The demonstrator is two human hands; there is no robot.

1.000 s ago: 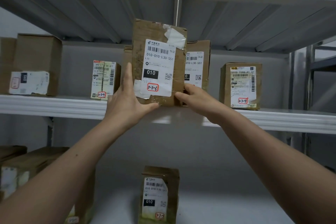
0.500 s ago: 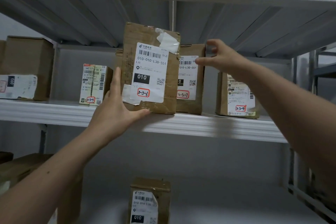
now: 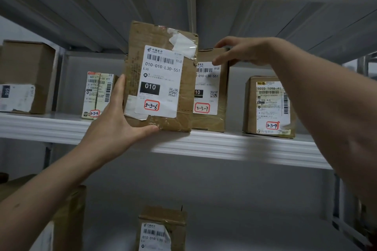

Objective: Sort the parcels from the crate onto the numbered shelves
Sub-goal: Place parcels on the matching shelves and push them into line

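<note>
Step in hand: we judge it to be seating the 3-3-6 parcel (image 3: 161,79) on the middle shelf (image 3: 224,144), in the gap between the 3-3-4 parcel (image 3: 98,96) and the 3-3-7 parcel (image 3: 212,87)
Where it is: centre of the frame; upright, label outward, lower edge at the shelf's front lip, overlapping the face of 3-3-7; whether it bears on the shelf we cannot tell
Left hand (image 3: 116,128): grips the lower left corner; thumb under the bottom edge, one of the fingers (image 3: 120,87) up the left side, the rest hidden behind
Right hand (image 3: 240,51): upper centre-right; fingers curled over the top edge of 3-3-7, thumb on its face, pinching it
Doing it well: we would steady 3-3-7 or ease it right; slide 3-3-6 straight back, label out; draw the thumb clear before letting go
Middle shelf holds, left to right: large box (image 3: 24,75); 3-3-4; 3-3-7; 3-3-9 parcel (image 3: 267,106); all upright
Lower shelf: one labelled parcel (image 3: 161,228), bottom centre
Crate: not in view
</note>
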